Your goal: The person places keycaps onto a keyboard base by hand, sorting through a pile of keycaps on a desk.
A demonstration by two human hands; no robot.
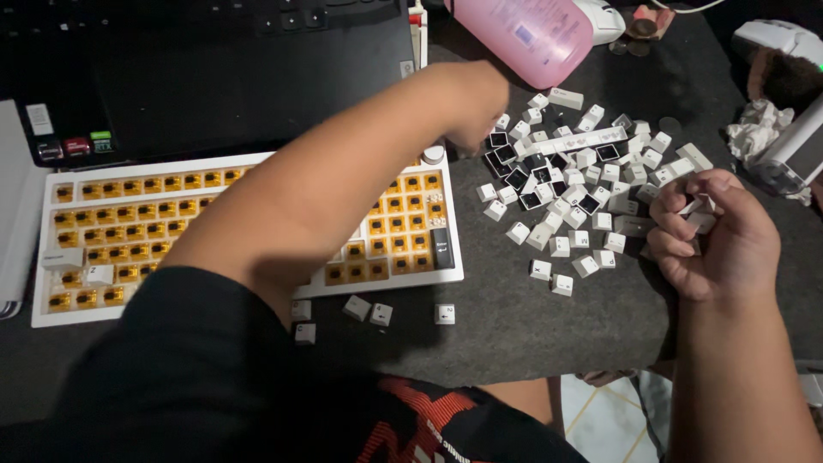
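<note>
Person is reaching the left hand (476, 107) across the keyboard (249, 236) into the keycap pile (574, 193) on the table (514, 326); fingers curled, grip unclear. Right hand (716, 231) is closing around a few white keycaps (699, 214) beside the pile. Best picking one cap at a time, legend up, without scattering the heap

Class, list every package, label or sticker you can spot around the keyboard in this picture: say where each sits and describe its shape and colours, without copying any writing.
Pink bottle: top centre, lying tilted beyond the loose white keycaps; translucent pink with a small bluish label.
Laptop stickers: on the dark laptop's lower left corner, above the white keyboard; small rectangles in red, green and white.
No lit screens show.
</note>
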